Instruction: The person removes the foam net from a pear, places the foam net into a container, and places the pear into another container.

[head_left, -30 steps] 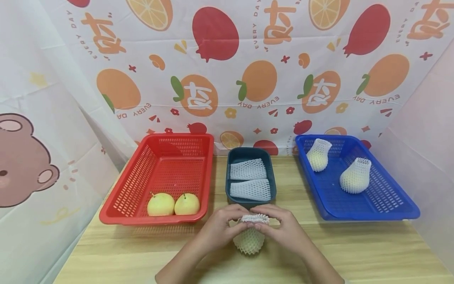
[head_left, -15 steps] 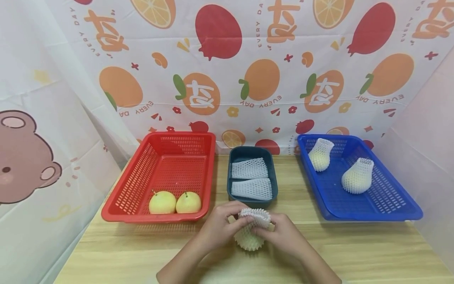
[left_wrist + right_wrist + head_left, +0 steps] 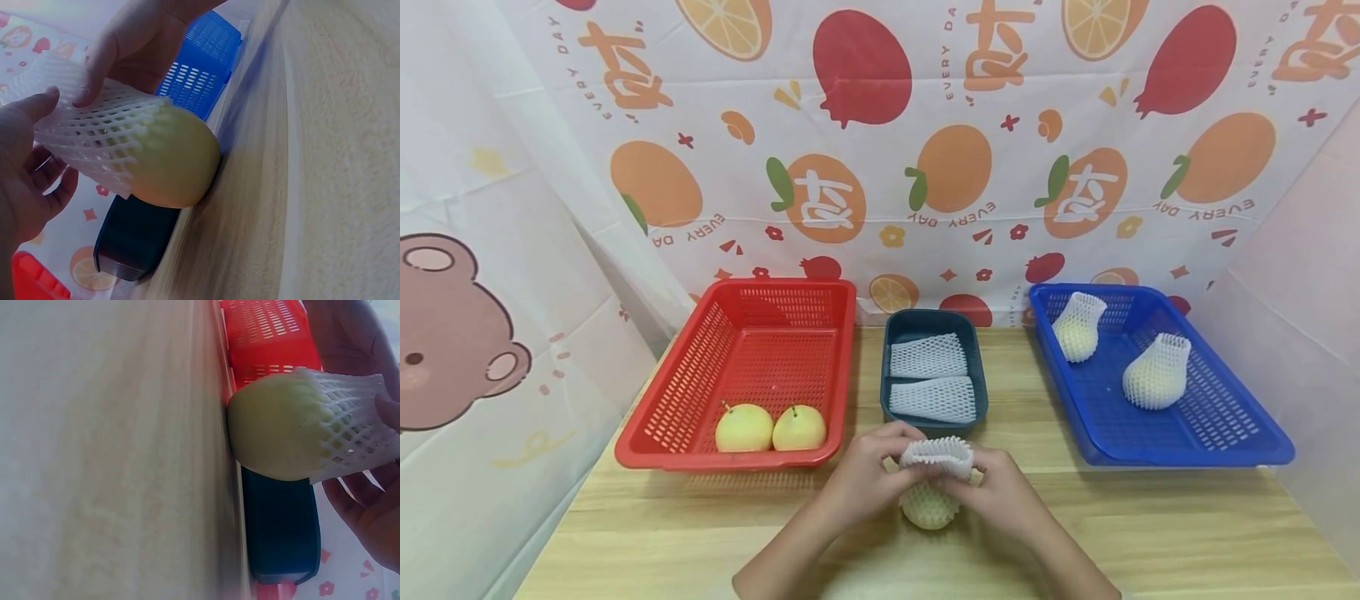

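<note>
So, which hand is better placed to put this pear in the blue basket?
Probably the right hand: like the left hand, it holds the foam net, but is nearer the blue basket.

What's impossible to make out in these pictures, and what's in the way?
- Head view: the upper part of the held fruit, hidden by its foam net, the left hand and the right hand.
- Head view: the undersides of the two bare fruits, behind the front rim of the red basket.
- Head view: whatever is beneath the flat nets in the dark tray.
- Left wrist view: most of the red basket, cut off by the bottom edge.
</note>
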Demonstrator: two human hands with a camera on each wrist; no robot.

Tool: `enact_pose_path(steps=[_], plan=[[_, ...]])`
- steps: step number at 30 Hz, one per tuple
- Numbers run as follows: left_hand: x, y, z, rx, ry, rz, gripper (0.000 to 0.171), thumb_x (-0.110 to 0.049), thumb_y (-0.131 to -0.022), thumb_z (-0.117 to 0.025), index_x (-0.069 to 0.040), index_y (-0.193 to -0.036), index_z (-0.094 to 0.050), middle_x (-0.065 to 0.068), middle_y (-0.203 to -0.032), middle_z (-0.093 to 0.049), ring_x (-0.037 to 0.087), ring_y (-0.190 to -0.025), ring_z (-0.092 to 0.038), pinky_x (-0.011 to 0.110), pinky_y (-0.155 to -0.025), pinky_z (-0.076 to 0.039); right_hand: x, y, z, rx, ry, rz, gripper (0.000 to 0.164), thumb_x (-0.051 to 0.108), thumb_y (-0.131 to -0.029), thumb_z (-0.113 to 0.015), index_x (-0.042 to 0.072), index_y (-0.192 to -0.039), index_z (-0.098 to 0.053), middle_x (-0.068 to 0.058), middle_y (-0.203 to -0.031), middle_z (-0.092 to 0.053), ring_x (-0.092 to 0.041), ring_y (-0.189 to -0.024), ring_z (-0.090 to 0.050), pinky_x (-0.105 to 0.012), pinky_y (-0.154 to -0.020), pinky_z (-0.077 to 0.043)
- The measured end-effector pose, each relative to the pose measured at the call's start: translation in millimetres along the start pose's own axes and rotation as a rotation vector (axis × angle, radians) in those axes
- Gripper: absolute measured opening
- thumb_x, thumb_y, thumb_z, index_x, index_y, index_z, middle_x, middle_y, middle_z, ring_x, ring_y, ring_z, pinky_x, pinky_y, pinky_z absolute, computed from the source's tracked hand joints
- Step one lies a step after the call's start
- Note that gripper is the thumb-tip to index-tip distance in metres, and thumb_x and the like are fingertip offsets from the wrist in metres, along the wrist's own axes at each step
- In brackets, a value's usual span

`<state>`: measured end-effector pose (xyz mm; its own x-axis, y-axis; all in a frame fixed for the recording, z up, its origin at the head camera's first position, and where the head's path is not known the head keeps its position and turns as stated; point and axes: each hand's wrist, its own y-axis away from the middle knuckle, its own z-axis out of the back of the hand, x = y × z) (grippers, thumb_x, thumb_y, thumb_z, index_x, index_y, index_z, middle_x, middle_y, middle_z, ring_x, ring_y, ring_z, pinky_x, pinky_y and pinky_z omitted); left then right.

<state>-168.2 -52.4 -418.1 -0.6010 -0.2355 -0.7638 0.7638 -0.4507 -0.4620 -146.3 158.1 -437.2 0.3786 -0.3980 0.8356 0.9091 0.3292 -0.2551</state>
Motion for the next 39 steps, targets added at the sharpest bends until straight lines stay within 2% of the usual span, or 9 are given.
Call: enact_pose_path(steps=[4,12,17,22,26,29,33,36,39], plan=[[-0.5,-0.1,-0.7,-0.050,0.021,-0.037,0.008,-0.017,-0.082,-0.080,-0.013,-0.088,-0.076,-0.005,-0.093,-0.070,0.006,-0.083,-0.062,0.023,-0.071,-0.054,2,0,-1,0.020,-0.032,-0.070,0.034,0.031,-0.082,-0.080,0.019,-0.112,-0.071,0.004,-0.107,-0.073,-0.007,-0.096,-0.066,-0.029,-0.084,-0.055],[-3.9,-1.2,-2.2,-0.102,0.085,-0.047,0.008,-0.016,-0.082,-0.080,-0.011,-0.087,-0.077,-0.003,-0.091,-0.072,0.010,-0.089,-0.066,0.028,-0.080,-0.056,4,-1,-4,0.014,-0.031,-0.073,0.032,0.027,-0.082,-0.080,0.018,-0.111,-0.072,0.002,-0.103,-0.074,-0.007,-0.093,-0.067,-0.028,-0.083,-0.055],[-5.4,-1.5,-2.3,-0.109,0.128,-0.036,0.011,-0.016,-0.082,-0.080,-0.012,-0.092,-0.077,0.000,-0.094,-0.073,0.011,-0.090,-0.066,0.028,-0.078,-0.056,4,-2,-4,-0.028,-0.012,-0.016,0.027,0.022,-0.085,-0.077,0.015,-0.111,-0.073,-0.001,-0.105,-0.074,-0.007,-0.095,-0.067,-0.029,-0.083,-0.057],[-6.9,-2.7,-4.3,-0.102,0.153,-0.010,0.025,-0.017,-0.078,-0.084,-0.014,-0.101,-0.075,-0.001,-0.103,-0.071,0.013,-0.099,-0.064,0.029,-0.087,-0.054,4,-5,-4,-0.066,0.005,0.093,0.022,0.013,-0.086,-0.075,0.010,-0.108,-0.074,-0.004,-0.103,-0.075,-0.007,-0.095,-0.067,-0.030,-0.083,-0.057],[-8.5,-7.3,-8.3,-0.113,0.160,-0.006,0.027,-0.017,-0.078,-0.084,-0.012,-0.102,-0.075,0.000,-0.104,-0.071,0.013,-0.100,-0.065,0.030,-0.088,-0.054,5,-10,-3,-0.098,0.019,0.148,0.020,0.005,-0.084,-0.074,0.007,-0.105,-0.074,-0.006,-0.100,-0.075,-0.006,-0.093,-0.068,-0.029,-0.080,-0.058],[-9.0,-12.3,-10.8,-0.137,0.186,0.019,0.025,-0.016,-0.079,-0.083,-0.012,-0.102,-0.075,0.000,-0.102,-0.072,0.013,-0.096,-0.066,0.030,-0.084,-0.056,7,-13,-1,-0.114,0.015,0.148,0.019,0.002,-0.083,-0.074,0.006,-0.101,-0.074,-0.005,-0.096,-0.076,-0.006,-0.090,-0.067,-0.028,-0.078,-0.058],[-8.9,-19.2,-11.2,-0.182,0.237,0.065,0.026,-0.013,-0.080,-0.082,-0.010,-0.105,-0.074,0.003,-0.100,-0.074,0.012,-0.092,-0.068,0.031,-0.080,-0.058,11,-19,3,-0.124,-0.009,0.096,0.012,0.007,-0.083,-0.076,0.009,-0.095,-0.075,-0.002,-0.090,-0.075,-0.004,-0.083,-0.066,-0.027,-0.073,-0.057],[-7.8,-25.7,-8.8,-0.210,0.298,0.131,0.026,-0.012,-0.082,-0.080,-0.010,-0.107,-0.073,0.006,-0.100,-0.075,0.013,-0.090,-0.068,0.031,-0.078,-0.058,11,-24,7,-0.140,-0.029,0.059,0.013,0.014,-0.084,-0.077,0.012,-0.097,-0.075,-0.001,-0.090,-0.075,-0.004,-0.080,-0.065,-0.027,-0.070,-0.057],[-8.1,-31.7,-4.0,-0.239,0.344,0.200,0.026,-0.013,-0.084,-0.079,-0.010,-0.109,-0.072,0.008,-0.101,-0.075,0.013,-0.088,-0.068,0.031,-0.075,-0.058,10,-29,14,-0.167,-0.048,0.025,0.019,0.019,-0.085,-0.078,0.014,-0.103,-0.075,-0.001,-0.095,-0.075,-0.006,-0.083,-0.066,-0.027,-0.073,-0.057]])
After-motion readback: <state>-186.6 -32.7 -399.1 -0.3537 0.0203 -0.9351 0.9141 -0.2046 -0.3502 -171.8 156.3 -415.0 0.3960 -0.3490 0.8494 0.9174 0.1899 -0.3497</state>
